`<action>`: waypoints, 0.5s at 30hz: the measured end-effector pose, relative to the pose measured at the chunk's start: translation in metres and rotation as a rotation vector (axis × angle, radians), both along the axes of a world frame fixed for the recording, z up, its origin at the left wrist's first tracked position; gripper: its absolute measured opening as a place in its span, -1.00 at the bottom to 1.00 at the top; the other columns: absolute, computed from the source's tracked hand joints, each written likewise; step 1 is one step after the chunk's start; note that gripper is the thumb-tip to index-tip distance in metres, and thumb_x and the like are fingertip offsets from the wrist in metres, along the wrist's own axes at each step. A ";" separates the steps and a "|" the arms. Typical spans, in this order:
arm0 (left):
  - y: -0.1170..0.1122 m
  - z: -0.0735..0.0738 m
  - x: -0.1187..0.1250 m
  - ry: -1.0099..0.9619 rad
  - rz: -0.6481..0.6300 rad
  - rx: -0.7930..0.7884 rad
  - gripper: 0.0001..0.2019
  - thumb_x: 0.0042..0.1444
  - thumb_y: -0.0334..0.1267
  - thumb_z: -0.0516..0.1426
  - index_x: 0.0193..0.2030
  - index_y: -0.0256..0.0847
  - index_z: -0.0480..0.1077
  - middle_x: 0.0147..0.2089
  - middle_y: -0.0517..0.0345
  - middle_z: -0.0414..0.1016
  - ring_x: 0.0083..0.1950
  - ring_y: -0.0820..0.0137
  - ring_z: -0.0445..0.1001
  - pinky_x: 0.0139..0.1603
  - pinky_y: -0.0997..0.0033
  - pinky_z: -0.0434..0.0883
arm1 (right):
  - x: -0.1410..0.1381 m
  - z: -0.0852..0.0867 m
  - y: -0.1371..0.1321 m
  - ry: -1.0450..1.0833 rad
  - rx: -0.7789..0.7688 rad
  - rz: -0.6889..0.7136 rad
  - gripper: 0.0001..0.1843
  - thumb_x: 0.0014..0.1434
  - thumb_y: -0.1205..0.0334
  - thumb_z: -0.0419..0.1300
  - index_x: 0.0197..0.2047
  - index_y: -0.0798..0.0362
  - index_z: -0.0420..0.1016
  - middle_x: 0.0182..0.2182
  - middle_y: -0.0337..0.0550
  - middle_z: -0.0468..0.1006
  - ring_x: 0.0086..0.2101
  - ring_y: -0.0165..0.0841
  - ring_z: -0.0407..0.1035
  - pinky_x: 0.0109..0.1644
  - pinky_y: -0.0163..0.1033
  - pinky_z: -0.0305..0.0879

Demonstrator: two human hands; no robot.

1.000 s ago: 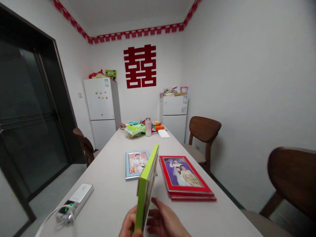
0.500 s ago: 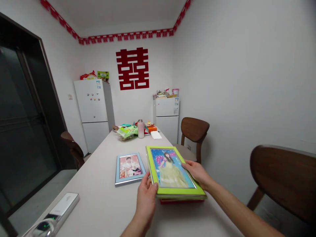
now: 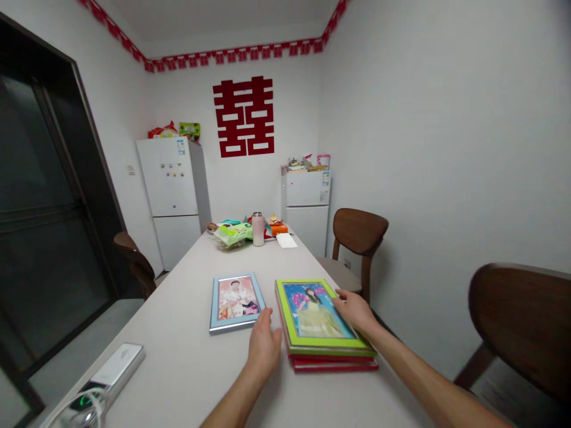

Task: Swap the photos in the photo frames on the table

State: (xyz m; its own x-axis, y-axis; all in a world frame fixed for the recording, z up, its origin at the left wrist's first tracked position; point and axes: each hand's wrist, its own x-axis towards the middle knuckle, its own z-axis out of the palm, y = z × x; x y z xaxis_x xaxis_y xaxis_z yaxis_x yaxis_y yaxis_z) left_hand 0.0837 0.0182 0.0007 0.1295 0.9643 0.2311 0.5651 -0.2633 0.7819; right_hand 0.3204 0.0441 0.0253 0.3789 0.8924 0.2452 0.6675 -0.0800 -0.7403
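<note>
A stack stands near the front of the table, topped by a lime-green picture frame (image 3: 323, 345) showing a figure in a pale yellow dress. Beneath it a red picture frame (image 3: 334, 364) sticks out at the front edge. My right hand (image 3: 357, 312) grips the green frame's right side, its far fingers partly hidden by the edge. Just left of the stack is my left hand (image 3: 264, 342), open, apart from the green frame and with its fingertips by the corner of a light-blue picture frame (image 3: 215, 306). That blue frame lies flat, picture up.
On the left table edge lies a silver power bank (image 3: 118, 362) with a white cable (image 3: 96, 398). A pink bottle (image 3: 258, 230), a green snack bag (image 3: 234, 235) and a white paper (image 3: 286, 241) sit at the far end. Wooden chairs (image 3: 359, 232) flank the table (image 3: 178, 345).
The green picture frame has come down onto the red one and sits square on the stack. My left hand has let go of it and moved slightly away; my right hand stays at its side.
</note>
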 end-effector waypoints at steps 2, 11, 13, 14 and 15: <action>0.007 0.001 -0.024 0.133 0.032 0.035 -0.51 -0.11 -0.42 0.04 0.04 -0.39 0.16 0.19 -0.17 0.06 0.23 0.17 -0.08 0.19 0.15 -0.18 | -0.023 0.009 -0.008 -0.054 0.071 0.043 -0.60 -0.10 0.24 0.06 -0.17 0.23 0.42 -0.19 0.11 0.44 -0.15 -0.16 0.28 -0.06 -0.15 0.12; -0.028 0.009 -0.086 0.486 -0.024 0.084 -0.59 -0.20 -0.26 0.14 -0.13 -0.28 0.31 -0.05 -0.08 0.34 0.06 0.09 0.19 0.07 0.12 0.06 | -0.162 -0.005 -0.068 -0.105 0.158 0.546 -0.57 -0.06 0.30 0.03 -0.06 0.15 0.35 -0.08 0.06 0.36 -0.05 -0.22 0.20 0.07 -0.11 0.06; -0.056 0.002 -0.099 0.516 -0.044 0.092 -0.53 -0.27 -0.27 0.19 -0.11 -0.25 0.31 -0.05 -0.07 0.35 0.04 0.09 0.22 0.05 0.15 0.12 | -0.169 -0.011 -0.071 -0.133 0.112 0.540 -0.53 -0.04 0.29 0.01 -0.02 0.21 0.30 -0.04 0.12 0.32 -0.02 -0.18 0.17 0.09 -0.10 0.03; -0.071 -0.004 -0.106 0.529 -0.055 0.100 -0.49 -0.30 -0.27 0.21 -0.09 -0.22 0.30 -0.04 -0.06 0.35 0.03 0.09 0.23 0.04 0.16 0.14 | -0.170 -0.013 -0.072 -0.139 0.101 0.543 -0.52 -0.03 0.29 0.00 0.00 0.23 0.28 -0.02 0.13 0.30 0.00 -0.18 0.15 0.10 -0.10 0.02; -0.085 -0.012 -0.113 0.546 -0.082 0.155 -0.50 -0.27 -0.28 0.20 -0.08 -0.18 0.29 -0.04 -0.04 0.35 0.01 0.10 0.27 0.01 0.18 0.18 | -0.169 -0.014 -0.072 -0.139 0.098 0.552 -0.51 -0.02 0.29 0.00 0.02 0.22 0.27 -0.01 0.12 0.29 0.01 -0.19 0.14 0.11 -0.10 0.00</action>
